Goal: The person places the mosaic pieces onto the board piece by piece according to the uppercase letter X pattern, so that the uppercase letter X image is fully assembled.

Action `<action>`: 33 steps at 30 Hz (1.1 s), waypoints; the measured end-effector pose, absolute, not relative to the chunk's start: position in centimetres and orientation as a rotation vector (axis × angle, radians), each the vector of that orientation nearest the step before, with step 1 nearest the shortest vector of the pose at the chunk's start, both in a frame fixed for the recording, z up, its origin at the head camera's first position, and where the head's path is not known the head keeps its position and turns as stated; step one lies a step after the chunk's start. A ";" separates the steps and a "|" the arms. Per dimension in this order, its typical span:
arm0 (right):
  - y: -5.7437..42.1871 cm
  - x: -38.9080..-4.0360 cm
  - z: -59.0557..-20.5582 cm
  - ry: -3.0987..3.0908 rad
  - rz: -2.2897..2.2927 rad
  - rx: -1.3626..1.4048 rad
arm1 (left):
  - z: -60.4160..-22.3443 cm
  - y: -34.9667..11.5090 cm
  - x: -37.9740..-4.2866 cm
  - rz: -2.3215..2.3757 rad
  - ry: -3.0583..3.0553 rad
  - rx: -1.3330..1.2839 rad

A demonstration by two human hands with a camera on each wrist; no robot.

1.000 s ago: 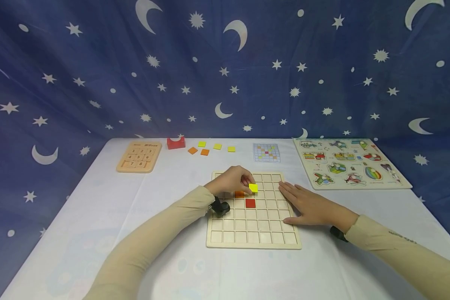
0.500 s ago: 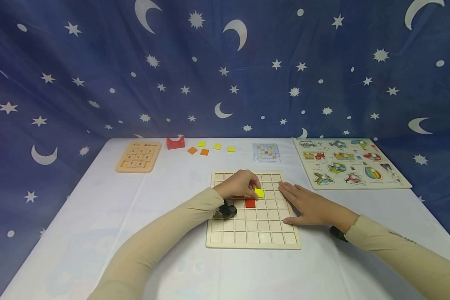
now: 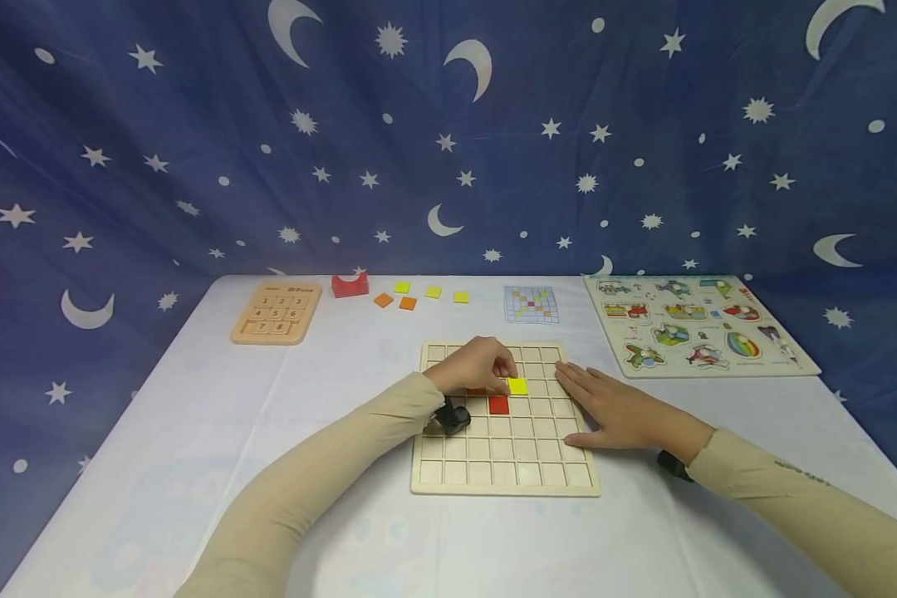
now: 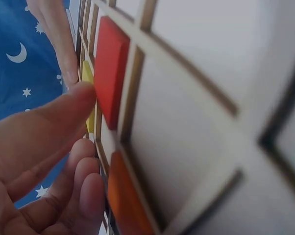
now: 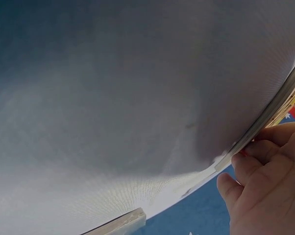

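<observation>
My left hand (image 3: 478, 365) has its thumb and fingers at the left edge of a yellow square tile (image 3: 518, 386), which lies nearly flat at a cell of the wooden grid board (image 3: 504, 486). In the left wrist view the thumb covers part of that yellow tile (image 4: 89, 120). A red tile (image 3: 499, 405) sits in the cell diagonally nearer and to the left. An orange tile (image 3: 477, 391) is partly hidden under the left hand. My right hand (image 3: 616, 407) rests on the board's right edge with fingers straight.
Behind the board lie loose yellow tiles (image 3: 433, 292), orange tiles (image 3: 408, 304), a red notched block (image 3: 350, 286) and a coloured grid card (image 3: 531, 305). A wooden number puzzle (image 3: 276, 314) lies at the back left, a picture puzzle board (image 3: 698, 328) at the back right.
The left hand has moved right and slightly nearer with the yellow tile, which has gone from tilted between the fingers to nearly flat at a cell. The right hand has not moved.
</observation>
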State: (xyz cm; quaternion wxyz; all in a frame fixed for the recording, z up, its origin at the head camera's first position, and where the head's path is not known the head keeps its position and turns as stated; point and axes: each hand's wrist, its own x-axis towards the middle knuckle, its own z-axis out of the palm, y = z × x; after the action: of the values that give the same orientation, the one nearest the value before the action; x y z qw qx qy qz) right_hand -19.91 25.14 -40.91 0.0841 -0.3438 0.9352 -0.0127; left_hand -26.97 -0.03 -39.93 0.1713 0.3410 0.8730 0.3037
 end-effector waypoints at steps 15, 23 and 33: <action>25.1 -19.9 -40.9 2.799 -0.046 -0.984 | -38.9 -3.1 -31.0 0.969 2.523 0.917; 25.4 -19.8 -40.8 2.796 -0.062 -0.995 | -38.7 -6.0 -34.9 1.102 2.615 0.760; 25.3 -19.8 -40.9 2.782 -0.048 -0.992 | -40.1 -6.8 -38.0 1.091 2.718 0.601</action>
State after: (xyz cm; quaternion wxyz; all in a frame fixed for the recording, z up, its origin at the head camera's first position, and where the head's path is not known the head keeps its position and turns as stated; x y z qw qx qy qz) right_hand -19.80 25.28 -40.91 0.0936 -0.3345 0.9376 -0.0162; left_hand -38.03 -6.83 -40.08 0.0758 0.2004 0.9065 0.3639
